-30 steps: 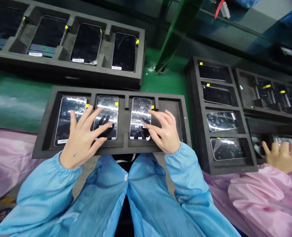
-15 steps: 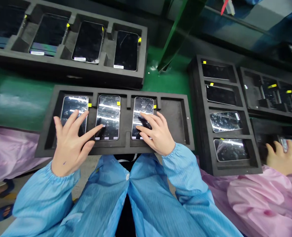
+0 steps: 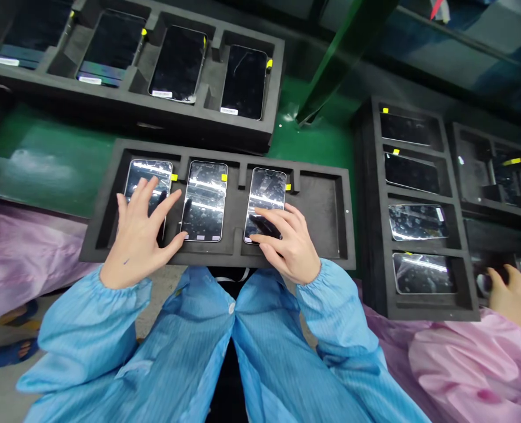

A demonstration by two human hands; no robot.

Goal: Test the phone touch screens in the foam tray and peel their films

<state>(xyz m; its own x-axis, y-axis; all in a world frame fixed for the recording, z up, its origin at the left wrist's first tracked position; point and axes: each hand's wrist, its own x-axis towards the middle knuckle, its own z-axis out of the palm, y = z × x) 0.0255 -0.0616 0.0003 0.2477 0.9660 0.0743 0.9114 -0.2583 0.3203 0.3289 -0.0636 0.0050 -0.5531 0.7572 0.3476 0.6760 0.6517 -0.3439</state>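
Observation:
Three glossy-screened smartphones lie face up in a black foam tray (image 3: 234, 255). My left hand (image 3: 141, 235) is spread, with its fingers over the lower part of the left phone (image 3: 148, 179) and its thumb near the bottom of the middle phone (image 3: 204, 201). My right hand (image 3: 287, 241) rests its fingertips on the lower part of the right phone (image 3: 266, 197). Neither hand grips anything. Small yellow tags sit at the phones' upper right corners.
A black foam tray of dark phones (image 3: 260, 100) lies ahead, and another stands to the right (image 3: 370, 205). Beyond is a third tray (image 3: 467, 164). A co-worker's hand (image 3: 511, 291) in a pink sleeve works at far right. A green bench surface (image 3: 44, 164) runs behind.
My left hand has drawn back from the middle phone onto the left phone. My right fingers have slid lower on the right phone. The view has shifted, so the trays appear further right.

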